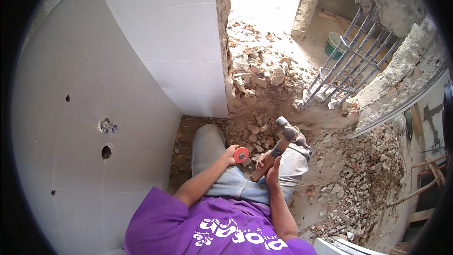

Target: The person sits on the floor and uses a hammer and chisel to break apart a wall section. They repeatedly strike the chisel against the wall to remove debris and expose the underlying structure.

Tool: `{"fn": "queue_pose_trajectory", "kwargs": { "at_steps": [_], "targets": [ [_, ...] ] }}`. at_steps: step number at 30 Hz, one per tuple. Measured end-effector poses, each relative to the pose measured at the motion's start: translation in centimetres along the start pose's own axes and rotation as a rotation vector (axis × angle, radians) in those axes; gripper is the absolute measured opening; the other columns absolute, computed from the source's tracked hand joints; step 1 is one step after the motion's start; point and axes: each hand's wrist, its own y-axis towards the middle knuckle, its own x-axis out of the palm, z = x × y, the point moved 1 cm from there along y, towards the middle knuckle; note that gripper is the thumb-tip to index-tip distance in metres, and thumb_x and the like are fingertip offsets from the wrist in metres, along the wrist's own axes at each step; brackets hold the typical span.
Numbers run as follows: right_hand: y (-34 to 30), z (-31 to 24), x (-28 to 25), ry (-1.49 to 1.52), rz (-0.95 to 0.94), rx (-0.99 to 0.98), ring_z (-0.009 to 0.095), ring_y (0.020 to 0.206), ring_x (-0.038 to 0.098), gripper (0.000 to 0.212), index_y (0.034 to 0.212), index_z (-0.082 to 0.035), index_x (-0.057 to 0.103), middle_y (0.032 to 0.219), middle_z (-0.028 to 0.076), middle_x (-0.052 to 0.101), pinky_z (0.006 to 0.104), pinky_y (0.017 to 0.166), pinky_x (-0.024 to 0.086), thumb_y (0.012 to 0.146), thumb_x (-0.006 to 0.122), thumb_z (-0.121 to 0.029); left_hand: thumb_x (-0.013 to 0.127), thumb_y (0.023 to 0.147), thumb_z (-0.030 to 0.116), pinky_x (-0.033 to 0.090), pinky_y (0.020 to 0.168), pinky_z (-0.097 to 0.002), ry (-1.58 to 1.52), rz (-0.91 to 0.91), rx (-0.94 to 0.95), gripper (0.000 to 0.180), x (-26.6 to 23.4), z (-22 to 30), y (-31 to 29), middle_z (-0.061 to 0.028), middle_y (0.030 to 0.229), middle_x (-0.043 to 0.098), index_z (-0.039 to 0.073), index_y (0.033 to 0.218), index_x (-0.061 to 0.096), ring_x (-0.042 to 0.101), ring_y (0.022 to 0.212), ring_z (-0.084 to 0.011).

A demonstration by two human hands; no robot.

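Observation:
My left hand is closed round a chisel, seen end-on: a round red-orange guard with a grey metal striking end at its centre. The guard hides its shaft and tip. In my right hand is a hammer with a wooden handle and dark wrapping near the grey head. Its head points up and away, above my right knee, apart from the chisel. Both hands are over my lap, between my jean-clad legs.
A tiled wall with a pipe fitting and holes rises on my left. Rubble covers the floor ahead and to the right. Bare rebar juts from broken concrete at the far right, near a green bucket.

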Motion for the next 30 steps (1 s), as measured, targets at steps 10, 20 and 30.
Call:
{"fn": "queue_pose_trajectory", "kwargs": {
  "at_steps": [10, 20, 30],
  "targets": [
    [0.1, 0.4, -0.2, -0.015, 0.001, 0.022, 0.016, 0.055, 0.043, 0.063, 0.084, -0.005, 0.038, 0.063, 0.004, 0.04, 0.0301, 0.057, 0.041, 0.09, 0.025, -0.067, 0.036, 0.089, 0.02, 0.051, 0.078, -0.0479, 0.011, 0.01, 0.023, 0.028, 0.0, 0.1, -0.2, -0.016, 0.093, 0.062, 0.002, 0.097, 0.056, 0.061, 0.085, -0.0292],
    [-0.3, -0.7, 0.0, -0.077, 0.002, -0.054, 0.013, 0.057, 0.047, 0.053, 0.085, -0.004, 0.043, 0.063, 0.003, 0.043, 0.0276, 0.057, 0.043, 0.088, 0.051, -0.056, 0.038, 0.089, 0.018, 0.052, 0.076, -0.0478, 0.044, -0.001, 0.04, 0.026, -0.3, 0.1, 0.2, -0.0151, 0.093, 0.062, 0.003, 0.095, 0.057, 0.06, 0.085, -0.0284],
    [-0.8, -1.2, 0.1, -0.04, 0.014, -0.006, 0.013, 0.058, 0.047, 0.057, 0.087, -0.003, 0.045, 0.065, 0.004, 0.045, 0.0284, 0.059, 0.044, 0.089, 0.047, -0.059, 0.041, 0.09, 0.012, 0.054, 0.07, -0.0403, 0.096, -0.087, 0.088, 0.018, 0.7, 0.0, -1.6, -0.0084, 0.088, 0.063, 0.005, 0.09, 0.058, 0.061, 0.077, -0.0208]
  ]
}}
